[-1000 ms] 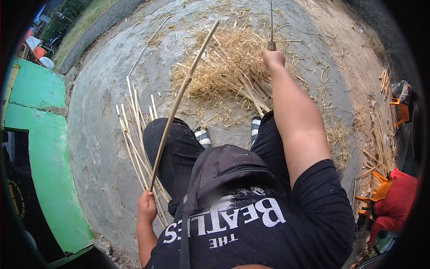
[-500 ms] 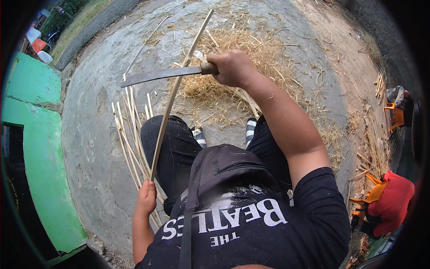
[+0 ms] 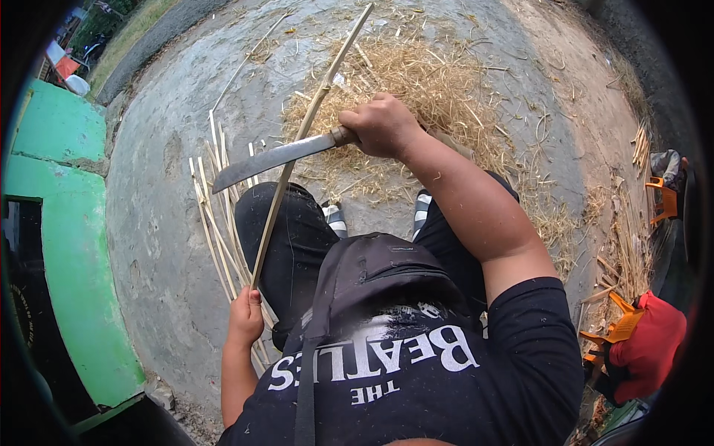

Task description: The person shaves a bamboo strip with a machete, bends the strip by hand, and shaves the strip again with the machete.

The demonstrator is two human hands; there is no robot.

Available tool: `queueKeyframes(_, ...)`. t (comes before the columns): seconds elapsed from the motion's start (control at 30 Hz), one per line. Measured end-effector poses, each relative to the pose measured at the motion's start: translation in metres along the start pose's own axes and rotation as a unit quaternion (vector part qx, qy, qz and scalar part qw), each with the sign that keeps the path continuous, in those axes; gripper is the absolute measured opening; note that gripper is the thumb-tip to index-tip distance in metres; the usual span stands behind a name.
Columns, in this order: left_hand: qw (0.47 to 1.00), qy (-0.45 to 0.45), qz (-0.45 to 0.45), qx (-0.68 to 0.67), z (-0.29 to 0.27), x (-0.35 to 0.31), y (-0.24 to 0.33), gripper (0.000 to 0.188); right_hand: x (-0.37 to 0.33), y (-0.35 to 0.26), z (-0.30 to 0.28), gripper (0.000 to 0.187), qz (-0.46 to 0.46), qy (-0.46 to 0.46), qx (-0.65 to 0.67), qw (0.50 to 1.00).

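My left hand (image 3: 245,316) grips the near end of a long pale bamboo strip (image 3: 316,111) that slants up and away over my left knee. My right hand (image 3: 383,125) is closed on the handle of a large knife (image 3: 271,160). The dark blade points left and lies across the strip near its middle. Beside my left leg a bundle of split bamboo strips (image 3: 216,208) rests on the concrete ground. A heap of dry shavings (image 3: 424,82) spreads out ahead of my feet.
A green painted wall (image 3: 63,215) runs along the left. Orange plastic chairs (image 3: 658,197) and a red cloth bundle (image 3: 647,342) sit at the right, among scattered shavings and sticks. A grey bag (image 3: 372,275) hangs on my chest.
My right hand has swung the knife down from high ahead to the left, and the blade now lies lower across the strip. My left hand stays on the strip's end.
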State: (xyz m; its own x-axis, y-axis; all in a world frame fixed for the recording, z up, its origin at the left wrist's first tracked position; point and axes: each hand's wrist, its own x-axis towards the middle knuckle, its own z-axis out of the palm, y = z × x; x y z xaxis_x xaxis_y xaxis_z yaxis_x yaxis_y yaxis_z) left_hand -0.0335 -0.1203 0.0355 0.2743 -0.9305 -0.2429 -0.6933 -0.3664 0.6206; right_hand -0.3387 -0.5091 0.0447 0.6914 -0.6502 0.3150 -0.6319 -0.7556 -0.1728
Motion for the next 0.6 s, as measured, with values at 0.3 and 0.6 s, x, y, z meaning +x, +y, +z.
queueKeyframes(0.3, 1.0, -0.021, -0.002, 0.017, -0.009, 0.016, 0.025, 0.047, -0.004, 0.021, 0.004, 0.011, 0.218, -0.006, 0.077, 0.973)
queueKeyframes(0.6, 0.999, -0.006, 0.021, 0.031, -0.007, 0.017, 0.028, 0.044, 0.014, 0.022, -0.001, 0.01, 0.202, -0.022, 0.029, 0.979)
